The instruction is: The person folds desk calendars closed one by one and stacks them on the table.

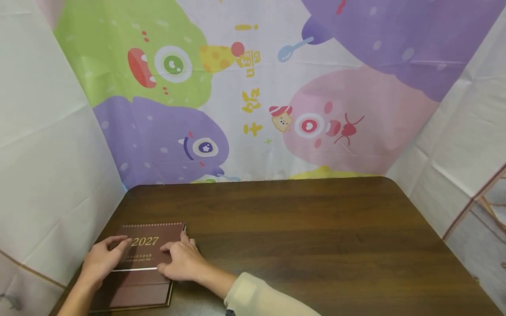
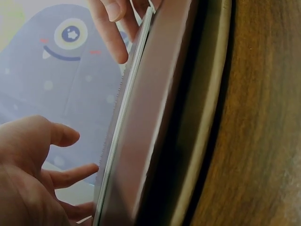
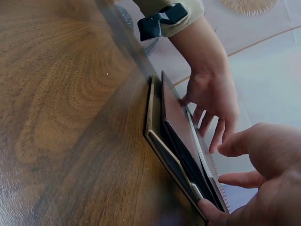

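Note:
A dark red desk calendar (image 1: 136, 287) with gold "2027" lettering lies on the table's near left, its ring-bound edge away from me. Its pages and base boards stand slightly apart in the right wrist view. My left hand (image 1: 100, 259) lies along the calendar's left side, fingertips reaching its cover and edge, fingers loosely extended. Over the right side is my right hand (image 1: 183, 261), thumb and a finger above the cover. Another fingertip (image 3: 211, 212) meets the side edge by the base board. Neither hand's fingers close round the calendar.
The brown wooden table (image 1: 296, 245) extends to the right and back. A cartoon-printed cloth (image 1: 253, 162) hangs behind it, with white cloth walls (image 1: 43, 131) on both sides. A dark device (image 3: 162, 21) sits on the left wrist.

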A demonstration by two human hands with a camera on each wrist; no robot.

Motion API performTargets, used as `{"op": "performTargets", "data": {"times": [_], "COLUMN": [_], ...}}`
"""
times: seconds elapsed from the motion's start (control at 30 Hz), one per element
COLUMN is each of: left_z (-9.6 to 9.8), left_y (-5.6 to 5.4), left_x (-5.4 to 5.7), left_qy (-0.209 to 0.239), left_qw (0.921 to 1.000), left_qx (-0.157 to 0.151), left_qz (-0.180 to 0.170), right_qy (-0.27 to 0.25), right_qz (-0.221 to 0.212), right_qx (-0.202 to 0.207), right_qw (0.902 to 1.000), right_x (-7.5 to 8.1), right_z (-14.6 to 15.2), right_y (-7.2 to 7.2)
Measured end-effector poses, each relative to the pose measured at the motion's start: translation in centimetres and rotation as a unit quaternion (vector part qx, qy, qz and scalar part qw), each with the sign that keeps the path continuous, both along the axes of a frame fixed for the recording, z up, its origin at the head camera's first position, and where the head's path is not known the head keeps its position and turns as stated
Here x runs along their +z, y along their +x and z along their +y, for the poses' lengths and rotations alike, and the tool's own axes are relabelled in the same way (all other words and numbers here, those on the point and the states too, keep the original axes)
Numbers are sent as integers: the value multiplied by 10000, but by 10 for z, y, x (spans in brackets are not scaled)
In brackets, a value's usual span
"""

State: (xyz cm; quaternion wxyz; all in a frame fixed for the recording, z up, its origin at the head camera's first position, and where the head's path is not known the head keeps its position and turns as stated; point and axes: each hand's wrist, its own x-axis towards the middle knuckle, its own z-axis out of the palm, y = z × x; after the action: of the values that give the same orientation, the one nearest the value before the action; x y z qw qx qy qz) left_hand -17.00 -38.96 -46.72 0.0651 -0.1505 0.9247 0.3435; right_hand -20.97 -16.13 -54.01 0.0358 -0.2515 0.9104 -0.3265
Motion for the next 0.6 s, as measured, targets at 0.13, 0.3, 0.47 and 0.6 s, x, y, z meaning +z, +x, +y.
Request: {"op": "performTargets", "data": {"times": [0.13, 0.3, 0.47, 0.6], "left_z": [0, 4, 7, 9], "left_y": [0, -1, -2, -4], "left_x": [-3, -2, 1, 3], "left_qy": [-143, -334, -334, -522], "left_qw": [9998, 9990, 9989, 9977], "left_qx": [81, 206, 255, 212], "left_qz": [125, 224, 226, 382], "right_qy": [-24, -67, -154, -346], "right_qz": [33, -18, -131, -433], "right_qx": [27, 65, 82, 174], "right_qw": [10000, 10000, 9998, 9983], "right_x": [-2, -6, 0, 25], "right_z": [1, 2, 8, 21], "right_y": [-1, -4, -5, 0]}}
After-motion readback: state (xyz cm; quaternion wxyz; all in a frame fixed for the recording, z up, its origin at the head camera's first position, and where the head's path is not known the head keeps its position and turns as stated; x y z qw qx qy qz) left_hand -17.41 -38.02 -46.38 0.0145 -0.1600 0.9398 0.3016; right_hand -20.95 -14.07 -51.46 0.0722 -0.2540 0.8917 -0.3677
